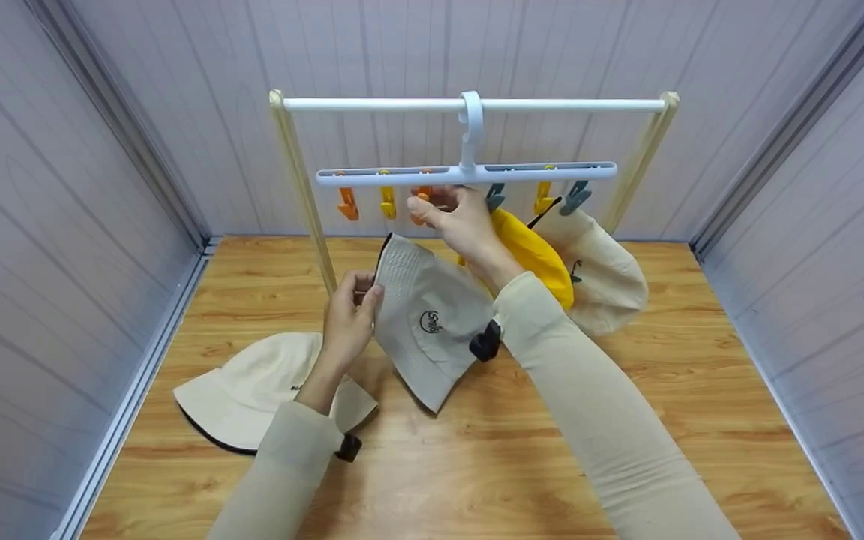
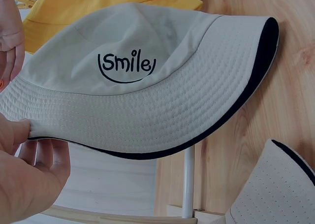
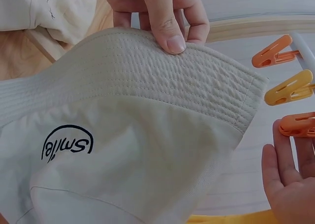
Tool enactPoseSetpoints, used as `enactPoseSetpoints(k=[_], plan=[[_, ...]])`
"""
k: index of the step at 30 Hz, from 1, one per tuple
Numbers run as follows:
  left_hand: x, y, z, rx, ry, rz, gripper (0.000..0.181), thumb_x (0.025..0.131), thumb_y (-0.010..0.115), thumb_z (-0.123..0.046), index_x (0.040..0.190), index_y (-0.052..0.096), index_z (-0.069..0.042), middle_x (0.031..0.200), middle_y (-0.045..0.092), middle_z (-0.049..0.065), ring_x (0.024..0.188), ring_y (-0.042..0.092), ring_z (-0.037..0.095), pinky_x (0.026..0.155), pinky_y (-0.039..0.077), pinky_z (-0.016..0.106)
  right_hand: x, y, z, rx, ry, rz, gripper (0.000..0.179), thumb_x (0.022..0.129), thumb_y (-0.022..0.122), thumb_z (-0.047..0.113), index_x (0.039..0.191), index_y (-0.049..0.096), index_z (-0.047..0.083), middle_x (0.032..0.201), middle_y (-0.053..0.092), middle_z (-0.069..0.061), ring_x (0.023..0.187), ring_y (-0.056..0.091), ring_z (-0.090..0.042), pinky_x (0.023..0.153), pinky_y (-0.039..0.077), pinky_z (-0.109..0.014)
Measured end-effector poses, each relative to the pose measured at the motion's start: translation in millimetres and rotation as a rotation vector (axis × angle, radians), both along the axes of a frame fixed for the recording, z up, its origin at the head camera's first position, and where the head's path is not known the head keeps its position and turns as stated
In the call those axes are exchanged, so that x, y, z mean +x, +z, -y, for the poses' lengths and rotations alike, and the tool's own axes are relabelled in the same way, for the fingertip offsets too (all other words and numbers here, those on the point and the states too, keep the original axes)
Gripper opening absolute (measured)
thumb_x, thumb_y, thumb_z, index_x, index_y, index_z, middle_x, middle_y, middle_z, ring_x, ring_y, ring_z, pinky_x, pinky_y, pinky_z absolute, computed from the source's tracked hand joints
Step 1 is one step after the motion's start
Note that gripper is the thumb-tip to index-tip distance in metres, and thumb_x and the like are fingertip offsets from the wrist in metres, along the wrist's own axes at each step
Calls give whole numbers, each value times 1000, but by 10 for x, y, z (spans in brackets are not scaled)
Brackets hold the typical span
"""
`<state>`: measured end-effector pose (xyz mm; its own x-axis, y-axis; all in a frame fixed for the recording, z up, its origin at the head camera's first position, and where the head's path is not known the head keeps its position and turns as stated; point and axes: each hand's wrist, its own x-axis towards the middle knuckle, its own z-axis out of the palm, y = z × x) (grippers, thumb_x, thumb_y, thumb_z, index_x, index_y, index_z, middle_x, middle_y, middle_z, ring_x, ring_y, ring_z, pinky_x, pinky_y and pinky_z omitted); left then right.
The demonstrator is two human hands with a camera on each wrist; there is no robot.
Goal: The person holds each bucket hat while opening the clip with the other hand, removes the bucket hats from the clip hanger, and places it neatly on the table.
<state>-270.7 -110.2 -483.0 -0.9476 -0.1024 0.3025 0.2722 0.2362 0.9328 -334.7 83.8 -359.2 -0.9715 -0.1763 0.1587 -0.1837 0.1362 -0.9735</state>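
My left hand (image 1: pixel 353 311) pinches the brim of a pale bucket hat (image 1: pixel 443 289) between thumb and fingers. The hat has dark edging and a black "Smile" print, plain in the left wrist view, and it hangs tilted below the hanger. With its thumb and fingers, my right hand (image 1: pixel 466 225) holds an orange clothespin (image 1: pixel 422 201) on the white clip hanger (image 1: pixel 394 178). From the right wrist view, the fingertips are at the clip's near end. The hat's brim is below and to the side of this clip, apart from it.
A wooden-sided rack with a white rail (image 1: pixel 372 104) carries the hanger. Another orange clip (image 1: pixel 348 204) and a yellow clip (image 1: pixel 388 203) hang at left. A yellow hat (image 1: pixel 533 251) and a cream hat (image 1: pixel 612 277) hang at right. Another pale bucket hat (image 1: pixel 252 375) lies on the wooden surface.
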Motion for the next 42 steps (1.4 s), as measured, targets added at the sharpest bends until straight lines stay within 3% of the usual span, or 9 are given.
enactPoseSetpoints(k=[23, 28, 32, 42], plan=[[60, -31, 30, -26, -7, 24, 12, 106, 63, -4, 118, 64, -1, 108, 66, 11, 95, 60, 20, 84, 48, 28, 72, -56, -29, 5, 35, -32, 44, 100, 76, 31, 137, 66, 9, 133, 68, -8, 123, 65, -25, 109, 52, -35], [65, -32, 32, -14, -2, 30, 11, 106, 63, -4, 117, 64, -2, 107, 65, 10, 94, 60, 19, 83, 48, 27, 105, -70, -52, 29, 44, -48, 51, 101, 76, 29, 145, 61, 8, 136, 67, -8, 123, 66, -23, 109, 53, -35], [75, -22, 34, -10, 4, 32, 10, 106, 63, -4, 116, 64, -2, 106, 65, 10, 93, 59, 19, 82, 48, 26, 136, -86, -98, 45, 48, -33, 59, 101, 76, 29, 153, 54, 10, 141, 65, -7, 126, 65, -23, 111, 51, -36], [97, -9, 45, -24, 8, 7, 11, 106, 64, -5, 116, 64, -1, 106, 66, 12, 92, 60, 20, 82, 48, 27, 293, -125, -356, 90, 122, 5, 52, 104, 72, 30, 152, 56, 17, 146, 63, -4, 129, 62, -21, 113, 50, -36]])
